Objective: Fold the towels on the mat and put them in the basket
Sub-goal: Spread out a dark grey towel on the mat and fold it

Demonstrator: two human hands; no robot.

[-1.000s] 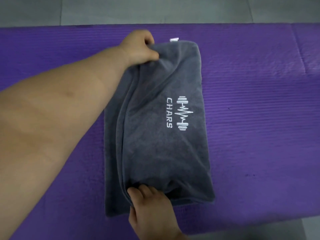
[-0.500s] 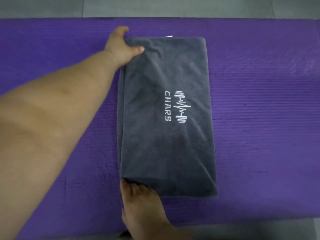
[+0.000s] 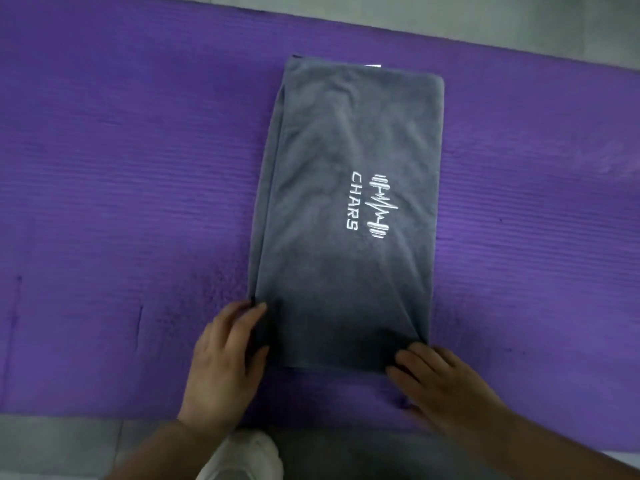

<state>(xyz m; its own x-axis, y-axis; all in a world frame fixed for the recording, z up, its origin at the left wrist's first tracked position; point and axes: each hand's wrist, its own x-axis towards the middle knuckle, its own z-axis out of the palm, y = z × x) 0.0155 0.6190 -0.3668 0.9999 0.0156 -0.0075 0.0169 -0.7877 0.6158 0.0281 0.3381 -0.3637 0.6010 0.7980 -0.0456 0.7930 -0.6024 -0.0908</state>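
Observation:
A grey towel [image 3: 346,209] with a white "CHARS" logo lies folded in a long rectangle on the purple mat [image 3: 121,202], its long side running away from me. My left hand [image 3: 225,358] holds the towel's near left corner between fingers and thumb. At the near right corner my right hand [image 3: 440,379] grips the edge with its fingertips. A small white tag [image 3: 373,66] peeks out at the far edge. No basket is in view.
Grey floor [image 3: 450,15] runs beyond the mat's far edge and along its near edge. A white shoe [image 3: 242,455] shows at the bottom between my arms. Bare mat stretches to the left and right of the towel.
My left hand let go of the far left corner and came back to the near left corner. My right hand shifted from the near left corner to the near right one. The towel now lies flat.

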